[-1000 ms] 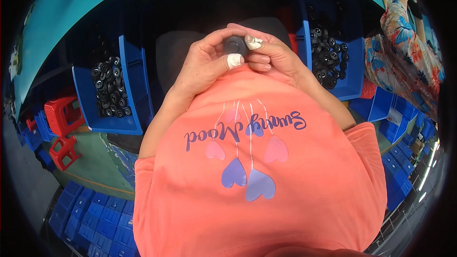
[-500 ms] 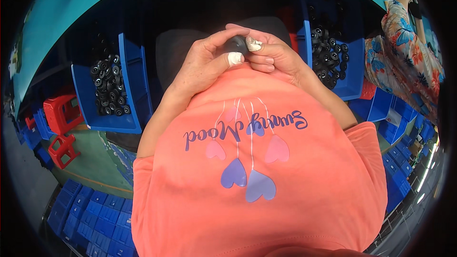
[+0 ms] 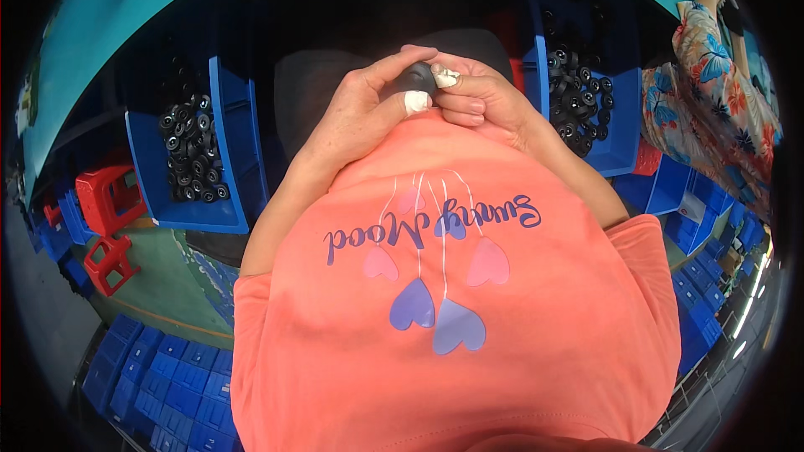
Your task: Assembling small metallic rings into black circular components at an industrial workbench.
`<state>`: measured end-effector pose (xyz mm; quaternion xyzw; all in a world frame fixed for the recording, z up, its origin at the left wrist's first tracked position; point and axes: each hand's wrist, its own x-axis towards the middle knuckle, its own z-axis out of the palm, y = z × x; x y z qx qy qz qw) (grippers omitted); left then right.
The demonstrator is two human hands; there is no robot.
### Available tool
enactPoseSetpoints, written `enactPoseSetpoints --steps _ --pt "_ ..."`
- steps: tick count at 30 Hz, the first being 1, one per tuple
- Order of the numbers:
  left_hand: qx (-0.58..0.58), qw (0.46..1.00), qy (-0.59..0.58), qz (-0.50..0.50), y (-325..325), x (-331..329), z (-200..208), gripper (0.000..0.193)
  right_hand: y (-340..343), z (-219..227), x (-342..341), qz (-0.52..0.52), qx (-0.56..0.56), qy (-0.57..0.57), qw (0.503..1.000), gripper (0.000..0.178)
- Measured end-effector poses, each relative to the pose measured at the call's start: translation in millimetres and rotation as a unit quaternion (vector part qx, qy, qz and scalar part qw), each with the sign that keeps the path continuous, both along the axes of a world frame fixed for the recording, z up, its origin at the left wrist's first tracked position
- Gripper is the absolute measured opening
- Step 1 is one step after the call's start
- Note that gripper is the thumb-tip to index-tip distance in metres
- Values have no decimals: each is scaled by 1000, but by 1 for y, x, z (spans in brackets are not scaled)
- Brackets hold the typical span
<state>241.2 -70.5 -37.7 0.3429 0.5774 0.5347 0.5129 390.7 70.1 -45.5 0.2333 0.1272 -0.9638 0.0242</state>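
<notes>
Close in front of my orange shirt, both hands meet around a small black round part (image 3: 416, 77). My left hand (image 3: 366, 109) is closed on it, with the white-wrapped thumb along its near side. From the other side, my right hand (image 3: 486, 94) pinches it, its thumb also covered in white wrap and the fingers curled underneath. Much of the part is hidden by the fingers, so its full shape cannot be made out.
A blue bin (image 3: 188, 216) of small black wheels (image 3: 194, 146) stands on my left. Another blue bin (image 3: 624, 130) with similar wheels (image 3: 578, 100) is on my right. Red stools (image 3: 110, 201) and stacked blue crates (image 3: 167, 377) lie farther left. A person in flowered clothing (image 3: 712, 100) sits at right.
Both hands keep their hold on the black part and have shifted only very slightly. The bins have not moved.
</notes>
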Motion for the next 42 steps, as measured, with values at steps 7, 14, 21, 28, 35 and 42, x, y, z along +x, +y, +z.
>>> enactPoseSetpoints --steps 7,14,21,28,35,42 --pt "-17 1000 13 -10 -1 1 2 51 0 -3 1 15 -13 31 999 27" --pt "-6 1000 1 -7 -3 1 -4 53 0 -5 3 22 37 -5 999 39" --pt "-15 999 35 -8 -3 2 -7 53 1 -10 5 30 35 -2 999 38" --pt "-56 993 106 0 -1 5 0 55 1 -11 1 24 -8 6 1000 26" --pt "-37 986 152 54 0 4 15 51 -3 -2 -7 -4 41 -58 997 31" --pt "-21 977 122 176 -3 -5 22 43 0 0 -7 -4 85 -69 994 36"
